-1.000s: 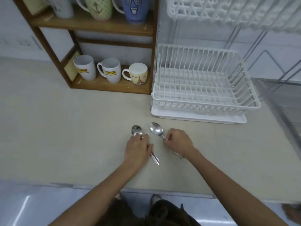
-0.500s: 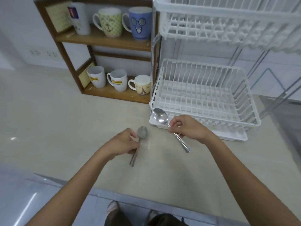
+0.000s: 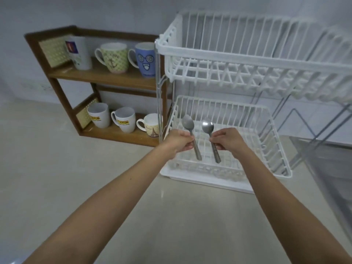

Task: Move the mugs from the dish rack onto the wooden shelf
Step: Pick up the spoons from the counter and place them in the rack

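Observation:
Several mugs stand on the wooden shelf [image 3: 106,77]: a tall white one [image 3: 79,53], a green patterned one [image 3: 113,58] and a blue face mug [image 3: 145,59] on top; two white logo mugs [image 3: 99,115] [image 3: 124,120] and a cream mug [image 3: 150,127] below. The white two-tier dish rack [image 3: 224,54] holds no mugs. My left hand [image 3: 180,142] grips a metal spoon [image 3: 190,133] and my right hand [image 3: 226,141] grips a second spoon [image 3: 210,136], both held upright over the lower basket [image 3: 266,130].
The beige counter [image 3: 66,178] spreads to the left and front. A white drip tray [image 3: 200,181] lies under the rack. A metal sink [image 3: 327,168] sits at the far right behind the rack's wire legs.
Both hands picked the spoons up from the counter and raised them over the lower basket. The camera tilted up, showing the rack's upper tier.

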